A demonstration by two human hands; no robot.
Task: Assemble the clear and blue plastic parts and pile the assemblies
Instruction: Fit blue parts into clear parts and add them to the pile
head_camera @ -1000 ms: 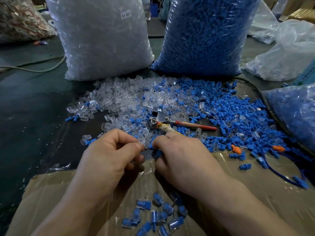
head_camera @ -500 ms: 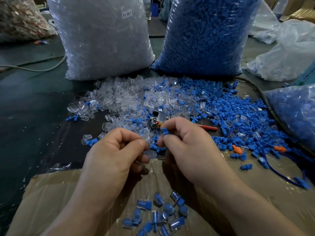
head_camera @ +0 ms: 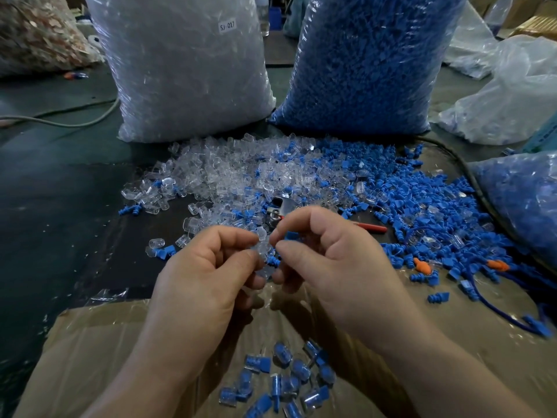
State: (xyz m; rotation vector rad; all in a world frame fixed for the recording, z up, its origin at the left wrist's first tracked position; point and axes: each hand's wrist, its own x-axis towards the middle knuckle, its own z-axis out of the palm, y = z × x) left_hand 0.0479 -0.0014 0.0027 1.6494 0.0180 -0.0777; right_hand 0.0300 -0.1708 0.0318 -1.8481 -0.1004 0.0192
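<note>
Both hands are raised just on the near side of the red-handled tool (head_camera: 371, 227), fingertips nearly meeting; the left hand (head_camera: 208, 279) pinches a clear part (head_camera: 261, 245) between thumb and forefinger; the right hand (head_camera: 337, 260) has thumb and forefinger curled round a blue part (head_camera: 291, 235), mostly hidden, so I cannot tell which end leads. The step, as I judge it, is seating blue into clear; it should go best if the left hand holds the clear shell by its sides, open mouth toward the right hand, without squeezing it flat; the right hand should bring the blue piece in straight along the shell's axis and push until it bottoms, since a tilted entry would likely jam or slip on slick plastic. Loose clear parts (head_camera: 229, 173) lie beyond and left of the tool, loose blue parts (head_camera: 422, 206) to its right, on the desk (head_camera: 60, 206); the finished assemblies (head_camera: 286, 381) lie nearer than the tool, below the wrists, on cardboard (head_camera: 99, 336); the joined piece belongs there.
</note>
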